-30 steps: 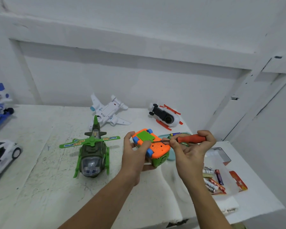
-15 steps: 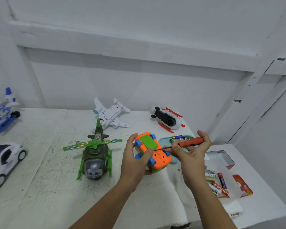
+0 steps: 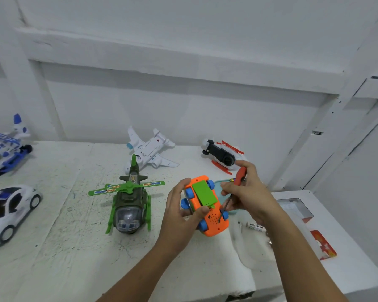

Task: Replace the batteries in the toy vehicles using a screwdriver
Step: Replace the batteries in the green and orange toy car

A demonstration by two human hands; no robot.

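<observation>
My left hand [image 3: 179, 211] grips an orange toy car [image 3: 207, 205] turned underside up above the table, showing blue wheels and a green battery cover. My right hand [image 3: 247, 192] holds a red-handled screwdriver [image 3: 240, 176] pointing down and left; its tip touches the orange underside near the speaker holes. A green toy helicopter [image 3: 129, 199] stands just left of my left hand. A white toy plane [image 3: 151, 151] and a white, black and red toy [image 3: 224, 156] lie upside down near the wall.
A white toy car [image 3: 9, 209] and a blue-and-white toy plane [image 3: 4, 147] sit at the left edge. A teal tray [image 3: 218, 185] lies behind the orange car. Battery packaging [image 3: 255, 226], a clear box [image 3: 297, 207] and a red card [image 3: 323, 245] lie at the right.
My right hand swung the screwdriver from lying sideways to pointing steeply down at the car's underside. My left hand turned the car so it runs lengthwise away from me.
</observation>
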